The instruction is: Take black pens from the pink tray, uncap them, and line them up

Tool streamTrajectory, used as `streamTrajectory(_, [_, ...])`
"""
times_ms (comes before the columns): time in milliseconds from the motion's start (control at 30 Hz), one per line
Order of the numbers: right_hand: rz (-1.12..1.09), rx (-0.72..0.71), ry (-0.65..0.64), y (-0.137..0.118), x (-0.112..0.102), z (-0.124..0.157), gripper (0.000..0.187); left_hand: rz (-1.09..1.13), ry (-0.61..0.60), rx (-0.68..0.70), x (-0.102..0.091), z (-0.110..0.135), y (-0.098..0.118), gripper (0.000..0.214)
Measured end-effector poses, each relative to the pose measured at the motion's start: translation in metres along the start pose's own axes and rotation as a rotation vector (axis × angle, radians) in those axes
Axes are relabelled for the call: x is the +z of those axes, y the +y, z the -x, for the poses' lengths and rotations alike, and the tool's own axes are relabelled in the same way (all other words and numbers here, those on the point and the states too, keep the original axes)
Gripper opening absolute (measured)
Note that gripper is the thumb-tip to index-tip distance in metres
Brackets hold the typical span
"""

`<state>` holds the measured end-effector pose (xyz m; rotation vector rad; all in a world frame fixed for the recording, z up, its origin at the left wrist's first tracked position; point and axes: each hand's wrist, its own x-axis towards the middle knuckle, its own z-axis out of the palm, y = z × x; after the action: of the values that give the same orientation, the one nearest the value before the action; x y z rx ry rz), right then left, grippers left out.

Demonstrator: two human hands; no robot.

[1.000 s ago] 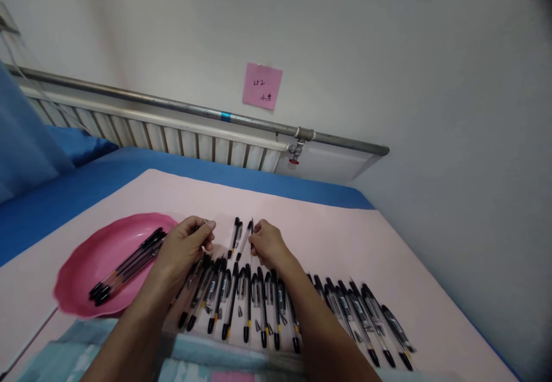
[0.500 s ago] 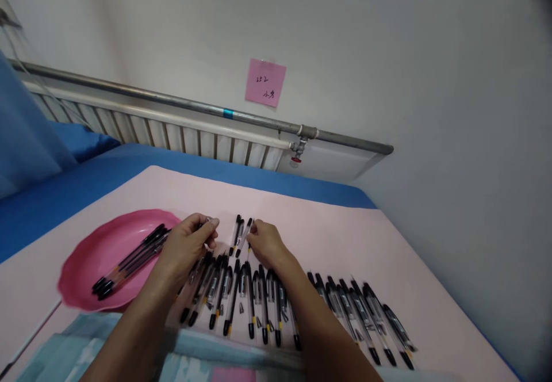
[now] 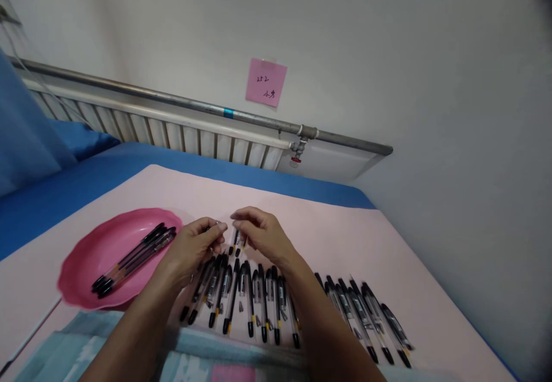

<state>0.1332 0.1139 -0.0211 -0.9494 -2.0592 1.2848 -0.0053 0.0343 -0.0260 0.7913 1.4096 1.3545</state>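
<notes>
My left hand [image 3: 195, 248] is closed, thumb against fingers, with a small shiny bit showing at the fingertips; its kind is too small to tell. Facing it, my right hand [image 3: 265, 233] is bent into a pinch, and whatever its fingertips hold cannot be made out. Below the right fingers lie a few pens [image 3: 237, 243], partly covered by the hand. Nearer to me is a row of clear-barrelled pens [image 3: 232, 298] with black caps and ends, small metallic cone-shaped pieces [image 3: 241, 307] scattered among them. My right forearm hides part of the row.
At the left a pink scalloped dish [image 3: 75, 258] holds several pens [image 3: 129, 264]. More pens [image 3: 366, 319] lie to the right of my forearm. Pale pink sheeting [image 3: 345, 226] covers the blue surface [image 3: 328, 189]. A radiator [image 3: 190, 139] and metal pipe [image 3: 172, 99] run behind.
My right hand has moved left and slightly up from beside the few far pens, towards my left fingertips, and now covers part of those pens. My left hand has shifted slightly right.
</notes>
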Motion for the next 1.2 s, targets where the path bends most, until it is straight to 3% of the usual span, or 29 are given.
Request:
streamTrajectory(67, [-0.021, -0.09, -0.075, -0.012, 0.003, 0.006, 0.026, 0.008, -0.039, -0.019, 0.0, -0.001, -0.002, 0.029])
streamTrajectory(200, [0.2, -0.221, -0.043, -0.016, 0.006, 0.01, 0.027, -0.026, -0.122, -0.055, 0.0, -0.002, -0.007, 0.032])
streamTrajectory(500, [0.419, -0.329, -0.103, -0.013, 0.007, 0.008, 0.019, -0.048, -0.176, -0.129, 0.005, 0.001, -0.008, 0.034])
streamTrajectory(600, [0.43, -0.248, -0.068, -0.007, 0.0, 0.005, 0.015, -0.023, -0.182, -0.145, 0.002, 0.0, -0.007, 0.033])
streamTrajectory(733, [0.529, 0.112, -0.091, 0.013, -0.012, 0.0, 0.015, -0.035, -0.12, -0.127, -0.003, -0.001, -0.004, 0.037])
streamTrajectory(833, [0.55, 0.24, -0.133, 0.028, -0.015, 0.0, 0.02, -0.03, -0.096, -0.123, -0.003, -0.002, -0.005, 0.037])
streamTrajectory(1033, [0.506, 0.299, -0.186, 0.037, -0.01, 0.002, 0.026, 0.174, -0.091, -0.151, 0.001, -0.006, -0.011, 0.034])
streamTrajectory(1200, [0.524, 0.169, -0.019, 0.029, -0.015, -0.005, 0.02, 0.374, -0.001, -0.225, 0.005, -0.005, -0.003, 0.021])
